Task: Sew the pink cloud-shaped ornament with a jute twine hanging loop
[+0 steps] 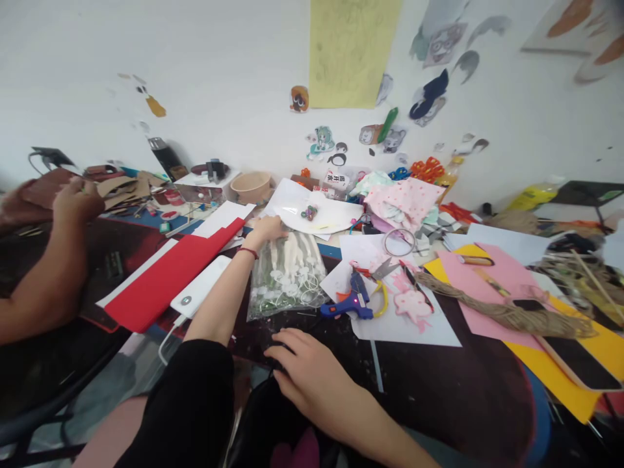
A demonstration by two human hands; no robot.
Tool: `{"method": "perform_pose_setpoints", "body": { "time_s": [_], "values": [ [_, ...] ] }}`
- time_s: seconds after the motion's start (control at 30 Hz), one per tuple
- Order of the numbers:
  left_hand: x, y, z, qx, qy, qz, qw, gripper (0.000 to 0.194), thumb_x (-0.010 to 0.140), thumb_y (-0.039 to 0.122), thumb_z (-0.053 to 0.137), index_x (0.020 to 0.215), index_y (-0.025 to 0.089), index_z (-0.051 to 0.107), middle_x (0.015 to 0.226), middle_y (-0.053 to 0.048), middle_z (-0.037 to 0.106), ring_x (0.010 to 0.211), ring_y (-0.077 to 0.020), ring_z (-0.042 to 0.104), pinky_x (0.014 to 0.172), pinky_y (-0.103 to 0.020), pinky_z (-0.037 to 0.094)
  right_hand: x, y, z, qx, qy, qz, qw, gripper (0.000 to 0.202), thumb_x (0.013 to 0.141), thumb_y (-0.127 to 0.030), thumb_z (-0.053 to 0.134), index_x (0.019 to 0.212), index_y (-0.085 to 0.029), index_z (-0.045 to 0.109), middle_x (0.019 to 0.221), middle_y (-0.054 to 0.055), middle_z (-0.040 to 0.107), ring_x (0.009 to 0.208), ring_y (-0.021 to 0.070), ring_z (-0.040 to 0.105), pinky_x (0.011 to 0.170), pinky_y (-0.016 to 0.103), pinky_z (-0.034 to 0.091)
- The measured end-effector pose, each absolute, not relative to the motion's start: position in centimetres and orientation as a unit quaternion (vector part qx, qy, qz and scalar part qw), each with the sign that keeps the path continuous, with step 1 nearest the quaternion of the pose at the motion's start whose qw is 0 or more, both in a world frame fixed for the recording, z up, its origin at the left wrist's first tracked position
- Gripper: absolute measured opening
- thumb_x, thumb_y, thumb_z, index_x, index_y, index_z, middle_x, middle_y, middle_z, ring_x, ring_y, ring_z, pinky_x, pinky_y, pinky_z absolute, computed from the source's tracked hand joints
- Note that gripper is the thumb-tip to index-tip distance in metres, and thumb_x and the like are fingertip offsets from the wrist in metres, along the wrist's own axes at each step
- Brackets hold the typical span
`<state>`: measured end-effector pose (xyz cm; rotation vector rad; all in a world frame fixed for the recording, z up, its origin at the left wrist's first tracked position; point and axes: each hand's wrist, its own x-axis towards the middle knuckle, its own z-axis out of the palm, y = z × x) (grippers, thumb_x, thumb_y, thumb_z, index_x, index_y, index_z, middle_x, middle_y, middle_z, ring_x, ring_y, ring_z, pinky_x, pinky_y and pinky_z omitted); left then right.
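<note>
My left hand reaches to the top edge of a clear plastic bag holding white cords and green bits. Its fingers are bent at the bag's edge, and their tips are hidden. Near the table's front edge lies my right hand, palm down with its fingers apart and nothing in it. A blue glue gun rests beyond it, beside yellow-handled scissors and a pink star-shaped piece on white paper. Left of the bag are a white power bank and red sheets.
At the left, another person's hands hold a brown piece. A beige bowl and patterned cloth stand along the wall. On the right lie a twine bundle, a phone and pink paper.
</note>
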<state>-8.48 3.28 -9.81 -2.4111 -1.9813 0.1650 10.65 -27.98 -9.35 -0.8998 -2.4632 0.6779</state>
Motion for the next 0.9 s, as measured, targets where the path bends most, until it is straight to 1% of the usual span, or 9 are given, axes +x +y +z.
{"method": "perform_pose_setpoints", "body": {
  "time_s": [0.17,0.33,0.37,0.47,0.53,0.6,0.67,0.8,0.9],
  "values": [
    [-9.8,3.8,-9.7,-0.783,-0.62,0.049,-0.016,0.04,0.097,0.04,0.063,0.129,0.017,0.059,0.13,-0.011,0.062,0.113,-0.0239,0.064,0.095,-0.046,0.057,9.1,-27.3,-13.5,-0.389,-0.855,0.24,0.246,0.032,0.098,-0.017,0.05,0.128,-0.017,0.064,0.146,0.012,0.057,0.141,0.0256,0.049,0.122,0.042,0.042],
    [-10.3,3.1,-6.7,-0.795,-0.606,-0.005,-0.031,0.037,0.096,0.04,0.064,0.125,0.016,0.062,0.125,-0.01,0.064,0.11,-0.0234,0.065,0.094,-0.044,0.058,8.5,-26.7,-14.7,-0.413,-0.849,0.188,0.271,0.038,0.099,-0.015,0.046,0.133,-0.016,0.062,0.151,0.014,0.053,0.146,0.0256,0.046,0.121,0.044,0.043],
    [-10.4,2.7,-5.8,-0.797,-0.603,-0.025,-0.03,0.034,0.095,0.04,0.065,0.119,0.015,0.064,0.12,-0.009,0.066,0.106,-0.0223,0.066,0.092,-0.042,0.057,8.3,-26.7,-14.8,-0.413,-0.849,0.181,0.274,0.038,0.099,-0.014,0.046,0.133,-0.016,0.062,0.151,0.014,0.054,0.145,0.0255,0.047,0.121,0.044,0.044],
    [-10.5,1.2,-2.7,-0.801,-0.59,-0.098,-0.03,0.021,0.083,0.032,0.074,0.092,0.013,0.072,0.093,-0.007,0.073,0.091,-0.0218,0.066,0.081,-0.029,0.049,7.8,-26.9,-15.1,-0.415,-0.852,0.171,0.27,0.038,0.097,-0.013,0.048,0.133,-0.015,0.062,0.152,0.015,0.054,0.146,0.0266,0.047,0.12,0.044,0.044],
    [-10.6,0.0,-0.6,-0.8,-0.581,-0.145,-0.027,0.018,0.085,0.031,0.068,0.087,0.013,0.071,0.086,-0.005,0.071,0.083,-0.017,0.063,0.076,-0.027,0.045,7.3,-26.9,-15.4,-0.417,-0.854,0.165,0.262,0.04,0.097,-0.013,0.049,0.135,-0.013,0.061,0.154,0.017,0.051,0.148,0.0289,0.044,0.121,0.045,0.044],
    [-10.6,-1.2,1.2,-0.79,-0.584,-0.185,-0.022,0.025,0.091,0.035,0.06,0.083,0.013,0.069,0.076,-0.003,0.066,0.072,-0.0136,0.056,0.071,-0.027,0.042,6.7,-26.9,-15.7,-0.425,-0.855,0.159,0.25,0.042,0.096,-0.011,0.049,0.137,-0.01,0.059,0.156,0.02,0.048,0.149,0.0312,0.041,0.12,0.046,0.044],
    [-10.7,-2.2,2.7,-0.772,-0.589,-0.237,-0.031,0.028,0.09,0.035,0.06,0.076,0.013,0.066,0.068,-0.002,0.06,0.064,-0.0117,0.05,0.066,-0.027,0.039,6.1,-26.7,-15.8,-0.431,-0.856,0.155,0.239,0.046,0.095,-0.009,0.049,0.14,-0.008,0.057,0.156,0.023,0.047,0.149,0.0328,0.041,0.12,0.048,0.044],
    [-10.7,-4.4,4.6,-0.796,-0.544,-0.256,-0.063,0.024,0.084,0.035,0.067,0.076,0.012,0.068,0.071,-0.002,0.063,0.066,-0.0116,0.053,0.067,-0.027,0.038,5.1,-25.9,-15.8,-0.443,-0.852,0.154,0.233,0.045,0.094,-0.008,0.049,0.139,-0.005,0.057,0.154,0.026,0.047,0.148,0.0337,0.043,0.119,0.049,0.045],
    [-10.7,-5.9,5.3,-0.83,-0.5,-0.244,-0.033,0.024,0.084,0.038,0.066,0.081,0.014,0.071,0.078,-0.002,0.067,0.073,-0.0127,0.06,0.075,-0.027,0.041,4.8,-25.3,-15.8,-0.451,-0.845,0.155,0.24,0.042,0.094,-0.008,0.05,0.135,-0.006,0.06,0.153,0.025,0.05,0.146,0.0329,0.046,0.118,0.048,0.045]
  ]
}}
